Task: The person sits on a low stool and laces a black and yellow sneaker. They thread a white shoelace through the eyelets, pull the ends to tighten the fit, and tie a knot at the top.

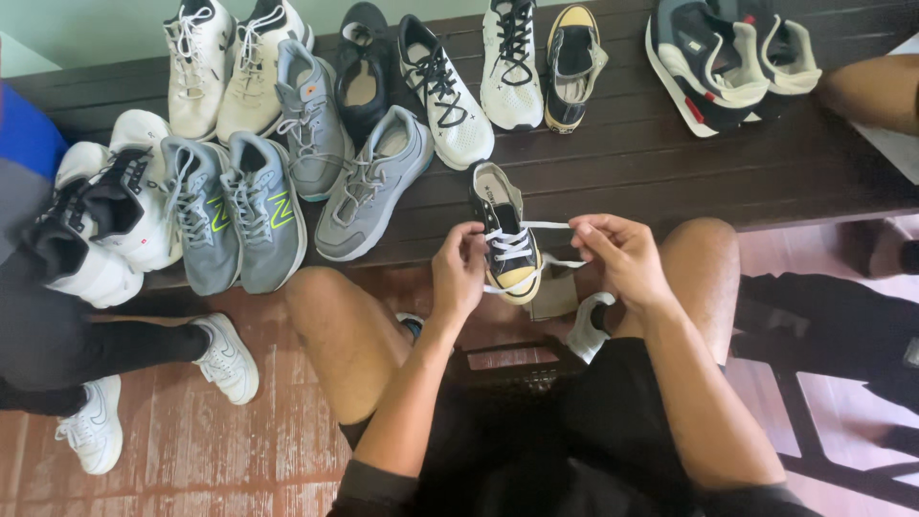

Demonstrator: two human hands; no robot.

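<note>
A small black canvas sneaker (pixel 505 230) with a yellow toe cap and white laces stands at the near edge of the dark wooden bench (pixel 670 163). My left hand (pixel 459 273) pinches one end of its white lace at the left side of the shoe. My right hand (pixel 622 254) pinches the other lace end, drawn out taut to the right. Both hands sit just above my bare knees.
Several shoes lie on the bench: grey sneakers (pixel 235 215), white sneakers (pixel 225 62), a matching black-and-yellow shoe (pixel 572 65), a dark pair (pixel 728 53) at far right. Another person's legs in white sneakers (pixel 225 359) are at left. A knee (pixel 876 91) shows at right.
</note>
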